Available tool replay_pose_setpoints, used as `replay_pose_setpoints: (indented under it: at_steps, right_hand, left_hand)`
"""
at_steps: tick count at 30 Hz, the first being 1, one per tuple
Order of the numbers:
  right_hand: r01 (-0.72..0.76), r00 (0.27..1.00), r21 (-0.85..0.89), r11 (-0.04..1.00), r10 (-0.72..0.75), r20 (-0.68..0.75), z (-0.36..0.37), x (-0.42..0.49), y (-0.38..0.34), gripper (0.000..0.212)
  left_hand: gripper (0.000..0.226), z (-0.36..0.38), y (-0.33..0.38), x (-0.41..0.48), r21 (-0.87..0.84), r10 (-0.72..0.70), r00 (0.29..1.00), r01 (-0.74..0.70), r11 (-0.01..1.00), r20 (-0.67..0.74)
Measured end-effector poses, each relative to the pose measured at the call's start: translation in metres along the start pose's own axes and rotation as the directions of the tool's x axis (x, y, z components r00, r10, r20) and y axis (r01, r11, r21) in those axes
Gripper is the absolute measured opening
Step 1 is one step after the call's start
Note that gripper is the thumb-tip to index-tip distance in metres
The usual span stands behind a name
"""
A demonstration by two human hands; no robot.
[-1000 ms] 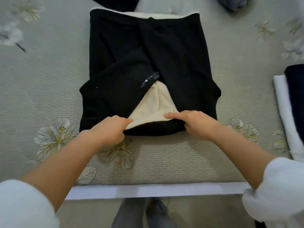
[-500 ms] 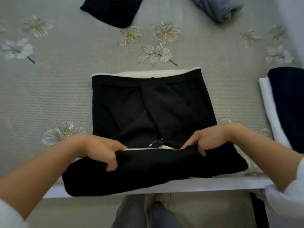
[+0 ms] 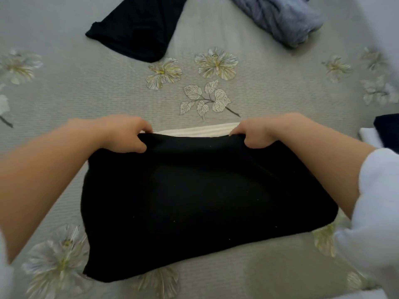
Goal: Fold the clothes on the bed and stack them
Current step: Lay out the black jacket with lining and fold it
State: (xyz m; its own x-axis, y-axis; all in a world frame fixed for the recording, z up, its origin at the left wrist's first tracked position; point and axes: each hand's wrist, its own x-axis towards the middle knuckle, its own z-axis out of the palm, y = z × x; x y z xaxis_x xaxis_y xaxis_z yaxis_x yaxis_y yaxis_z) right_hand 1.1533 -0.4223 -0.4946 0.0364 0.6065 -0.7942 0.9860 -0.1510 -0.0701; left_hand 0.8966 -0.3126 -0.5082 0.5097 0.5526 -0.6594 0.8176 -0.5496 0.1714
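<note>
Gripping the far edge of the garment [image 3: 205, 201], both hands work as a pair: the left hand [image 3: 127, 134] at the far-left corner, the right hand [image 3: 257, 132] at the far-right. Each has its fingers curled round the black cloth, pinching it. Neither is spread, and neither holds anything else.

The garment lies on the bed [image 3: 86, 93] straight in front of the person, a thick black slab with its long axis running left to right, the near fold towards the body and the gripped edge away from it. Just past that edge, between the two hands, a cream band [image 3: 194, 131] shows — the layer underneath, touching the black edge and not yet covered.

The coming move seems to turn on that gap: the edge likely needs to go slightly forward and down, both hands level, so that black meets cream squarely.

The stack [image 3: 386, 130] sits at the right border, well apart from the garment and nearer the right hand, so a later carry would go rightward. A black top [image 3: 138, 29] and a grey piece [image 3: 280, 18] wait unfolded far across the bed
</note>
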Motion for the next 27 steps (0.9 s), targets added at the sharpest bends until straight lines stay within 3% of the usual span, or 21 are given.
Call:
replay_pose_setpoints:
  at_steps: [2,4,5,7,8,9,10,13,16,20,27]
  right_hand:
    - [-0.061,0.997,-0.005,0.998,0.061,-0.048,0.0,0.022,0.007,0.043]
    - [-0.165,0.963,-0.059,0.985,0.148,-0.227,0.007,0.038,0.017,0.039]
    - [-0.218,0.906,-0.076,0.973,0.172,-0.387,0.016,0.042,0.02,0.036]
    - [-0.23,0.678,0.025,0.973,0.178,-0.714,0.045,0.039,0.021,0.033]
    - [-0.161,0.561,0.104,0.982,0.178,-0.808,0.064,0.033,0.017,0.033]
    - [-0.065,0.494,0.152,0.986,0.164,-0.854,0.085,0.025,0.01,0.036]
    - [0.02,0.49,0.15,0.989,0.121,-0.863,0.106,0.016,0.001,0.04]
    - [0.086,0.653,-0.02,0.996,-0.071,-0.754,0.156,0.008,-0.015,0.053]
    - [-0.015,0.756,0.038,0.999,0.036,-0.653,0.154,0.03,0.0,0.055]
    - [-0.033,0.813,0.211,0.977,0.149,-0.563,0.135,0.071,0.021,0.055]
    - [0.042,0.818,0.255,0.966,0.113,-0.565,0.138,0.084,0.03,0.051]
  left_hand:
    - [0.033,0.003,-0.005,0.018,0.088,-0.028,0.989,0.042,0.995,-0.145]
    - [0.035,0.018,-0.007,0.029,0.082,-0.058,0.947,0.088,0.993,-0.316]
    - [0.039,0.03,-0.006,0.03,0.051,-0.069,0.907,0.099,0.994,-0.415]
    - [0.045,0.059,0.001,0.023,-0.039,-0.069,0.784,0.057,0.998,-0.617]
    - [0.046,0.076,0.007,0.014,-0.076,-0.055,0.732,0.005,0.997,-0.679]
    - [0.049,0.094,0.016,0.004,-0.091,-0.03,0.706,-0.049,0.995,-0.707]
    - [0.052,0.111,0.027,-0.007,-0.083,0.014,0.719,-0.099,0.992,-0.695]
    - [0.058,0.152,0.049,-0.017,0.029,0.107,0.825,-0.109,0.994,-0.555]
    - [0.058,0.162,0.039,0.003,-0.036,-0.079,0.851,0.071,0.997,-0.519]
    - [0.063,0.166,0.018,0.027,-0.174,-0.325,0.839,0.276,0.945,-0.436]
    - [0.063,0.169,0.016,0.033,-0.225,-0.351,0.849,0.28,0.933,-0.396]
